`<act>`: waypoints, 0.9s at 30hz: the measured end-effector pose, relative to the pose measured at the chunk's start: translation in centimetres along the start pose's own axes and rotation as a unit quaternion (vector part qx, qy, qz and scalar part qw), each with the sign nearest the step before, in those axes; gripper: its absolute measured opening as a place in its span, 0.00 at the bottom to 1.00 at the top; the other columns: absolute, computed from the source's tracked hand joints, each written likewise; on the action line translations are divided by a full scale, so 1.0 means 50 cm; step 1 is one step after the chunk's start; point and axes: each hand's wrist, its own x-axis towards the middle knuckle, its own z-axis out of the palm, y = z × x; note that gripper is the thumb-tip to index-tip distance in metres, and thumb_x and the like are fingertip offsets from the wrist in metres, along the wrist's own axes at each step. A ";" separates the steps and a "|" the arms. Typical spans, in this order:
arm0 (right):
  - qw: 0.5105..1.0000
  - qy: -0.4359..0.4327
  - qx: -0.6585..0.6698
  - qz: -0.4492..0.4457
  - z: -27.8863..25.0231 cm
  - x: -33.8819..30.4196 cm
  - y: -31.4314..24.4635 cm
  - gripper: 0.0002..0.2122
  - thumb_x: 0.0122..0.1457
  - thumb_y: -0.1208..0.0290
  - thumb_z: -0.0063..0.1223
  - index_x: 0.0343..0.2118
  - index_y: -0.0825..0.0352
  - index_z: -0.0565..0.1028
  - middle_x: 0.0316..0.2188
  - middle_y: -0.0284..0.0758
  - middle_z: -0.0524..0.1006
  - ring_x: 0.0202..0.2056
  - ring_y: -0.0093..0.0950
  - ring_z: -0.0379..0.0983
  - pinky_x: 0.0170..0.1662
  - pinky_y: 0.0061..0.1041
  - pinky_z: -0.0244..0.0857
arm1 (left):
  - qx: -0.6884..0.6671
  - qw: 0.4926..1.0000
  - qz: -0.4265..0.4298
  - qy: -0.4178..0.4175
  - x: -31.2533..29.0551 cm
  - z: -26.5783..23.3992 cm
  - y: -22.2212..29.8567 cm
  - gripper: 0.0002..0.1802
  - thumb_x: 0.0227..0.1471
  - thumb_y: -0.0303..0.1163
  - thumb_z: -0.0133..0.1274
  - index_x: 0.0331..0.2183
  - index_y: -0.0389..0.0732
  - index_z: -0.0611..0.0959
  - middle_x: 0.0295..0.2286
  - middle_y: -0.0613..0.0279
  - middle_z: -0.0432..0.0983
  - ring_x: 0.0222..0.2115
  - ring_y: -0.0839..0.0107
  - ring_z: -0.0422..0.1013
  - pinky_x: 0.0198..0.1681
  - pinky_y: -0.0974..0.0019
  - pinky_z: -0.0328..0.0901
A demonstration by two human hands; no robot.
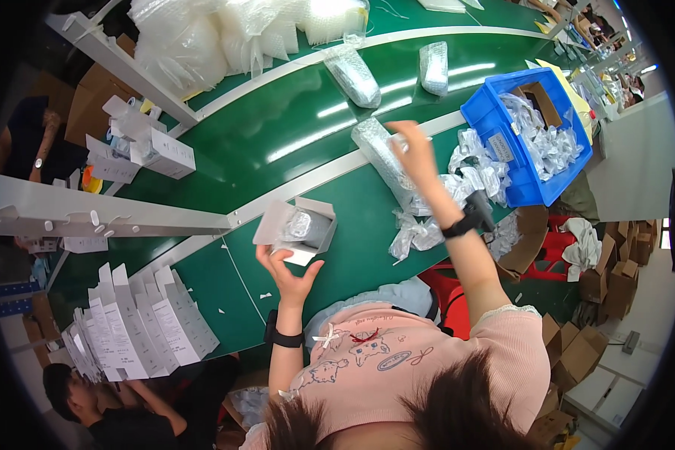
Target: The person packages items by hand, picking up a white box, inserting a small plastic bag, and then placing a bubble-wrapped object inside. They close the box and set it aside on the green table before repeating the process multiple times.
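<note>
My left hand curls round the near left side of an open white box, its thumb apart below a flap. Inside that box sits a bundle in clear bubble wrap. Slightly blurred, my right hand is over a long bubble-wrapped packet, with its fingers bent and apart; whether they touch it I cannot tell. The packet lies slanted across the white rail onto the green table. Near my right forearm are several small clear plastic bags, contents hard to make out.
A blue bin with more bags stands at the right. Two wrapped packets lie on the green belt. Folded white boxes stand at the left, below a metal post. Bubble-wrap bags are piled at the back. Another person sits lower left.
</note>
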 end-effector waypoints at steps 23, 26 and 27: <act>0.918 -0.222 0.274 -0.181 0.023 -0.060 -0.231 0.16 0.42 0.83 0.50 0.38 0.64 0.72 0.30 0.35 0.70 0.40 0.31 0.67 0.39 0.30 0.63 | 0.021 0.979 -0.189 -0.069 0.113 -0.026 0.045 0.03 0.37 0.23 0.53 0.22 0.37 0.75 0.21 0.60 0.65 0.18 0.68 0.63 0.21 0.69 0.58; 0.896 -0.249 0.224 -0.290 0.056 -0.060 -0.236 0.13 0.41 0.81 0.52 0.34 0.64 0.73 0.28 0.35 0.70 0.42 0.34 0.65 0.41 0.34 0.62 | -0.020 0.978 -0.198 -0.064 0.118 -0.032 0.041 0.04 0.38 0.23 0.54 0.22 0.37 0.75 0.21 0.60 0.65 0.17 0.70 0.62 0.21 0.70 0.57; 0.893 -0.260 0.178 -0.320 0.055 -0.053 -0.241 0.13 0.41 0.79 0.53 0.33 0.64 0.73 0.28 0.34 0.70 0.42 0.34 0.65 0.44 0.37 0.60 | -0.040 0.976 -0.205 -0.060 0.117 -0.034 0.041 0.05 0.38 0.23 0.54 0.22 0.36 0.74 0.21 0.60 0.65 0.17 0.71 0.62 0.20 0.70 0.57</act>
